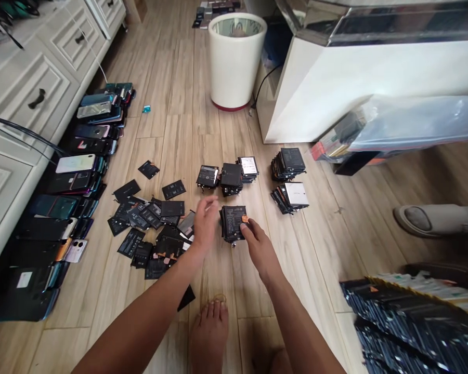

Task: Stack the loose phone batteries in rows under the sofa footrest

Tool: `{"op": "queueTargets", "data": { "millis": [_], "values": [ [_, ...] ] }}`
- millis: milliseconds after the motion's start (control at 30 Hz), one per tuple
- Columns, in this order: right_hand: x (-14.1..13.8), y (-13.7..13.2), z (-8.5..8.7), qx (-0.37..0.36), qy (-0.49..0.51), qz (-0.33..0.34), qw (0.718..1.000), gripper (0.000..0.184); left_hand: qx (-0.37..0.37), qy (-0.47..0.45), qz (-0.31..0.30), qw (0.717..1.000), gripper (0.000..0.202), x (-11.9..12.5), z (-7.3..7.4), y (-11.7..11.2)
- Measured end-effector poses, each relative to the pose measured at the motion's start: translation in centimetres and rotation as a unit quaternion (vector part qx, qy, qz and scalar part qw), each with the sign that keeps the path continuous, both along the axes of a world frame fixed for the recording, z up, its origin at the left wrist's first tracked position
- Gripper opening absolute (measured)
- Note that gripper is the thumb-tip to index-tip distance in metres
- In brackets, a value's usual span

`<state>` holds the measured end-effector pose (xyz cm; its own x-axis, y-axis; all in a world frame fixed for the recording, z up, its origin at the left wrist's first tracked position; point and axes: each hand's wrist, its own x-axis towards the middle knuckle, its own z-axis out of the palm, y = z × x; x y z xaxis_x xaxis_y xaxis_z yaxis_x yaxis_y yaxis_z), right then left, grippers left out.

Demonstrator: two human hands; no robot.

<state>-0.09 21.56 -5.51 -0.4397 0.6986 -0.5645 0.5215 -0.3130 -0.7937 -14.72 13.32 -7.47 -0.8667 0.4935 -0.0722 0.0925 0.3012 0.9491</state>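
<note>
My right hand (258, 244) rests its fingertips on the near edge of a small stack of black phone batteries (232, 222) on the wooden floor. My left hand (205, 221) hovers just left of that stack with its fingers loosely spread and nothing in them. A loose heap of black batteries (148, 228) lies to the left of my left hand. Beyond the hands stand three more small battery stacks (230, 177), and two taller ones (290, 182) lie further right.
Rows of phones (74, 187) line the white cabinet (19, 104) on the left. A white bin (236, 59) and a white counter (354, 78) stand at the back. Another battery pile (413, 322) fills the lower right. A slipper (432, 218) lies on the right; my bare foot (210, 332) is below.
</note>
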Motion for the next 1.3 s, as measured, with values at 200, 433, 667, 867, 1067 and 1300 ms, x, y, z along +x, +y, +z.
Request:
{"op": "queueTargets", "data": {
  "millis": [200,433,667,867,1067,1300],
  "values": [
    [1.0,1.2,0.3,0.022,0.043,-0.032,0.998,0.074,-0.450,0.282,-0.170,0.830,0.035,-3.0,-2.0,-6.1],
    [4.0,1.3,-1.8,0.011,0.026,-0.034,0.999,0.056,-0.429,0.224,-0.184,0.855,0.041,-4.8,-2.7,-6.5],
    [7.1,1.6,-5.4,-0.031,0.014,-0.068,0.997,0.058,-0.161,0.177,-0.181,0.954,0.039,-14.7,0.8,-3.0],
    [8.4,1.9,-7.6,-0.060,0.004,-0.051,0.997,0.058,-0.241,0.254,-0.504,0.790,0.043,-22.0,4.6,6.9],
    [8.0,2.0,-8.2,-0.076,0.026,-0.047,0.996,0.054,-0.270,0.374,-0.589,0.664,0.037,-21.0,2.5,12.3],
    [6.4,2.8,-6.5,-0.121,0.067,-0.069,0.988,0.061,-0.156,0.348,-0.479,0.791,0.045,-19.2,1.8,9.0]
  ]
}}
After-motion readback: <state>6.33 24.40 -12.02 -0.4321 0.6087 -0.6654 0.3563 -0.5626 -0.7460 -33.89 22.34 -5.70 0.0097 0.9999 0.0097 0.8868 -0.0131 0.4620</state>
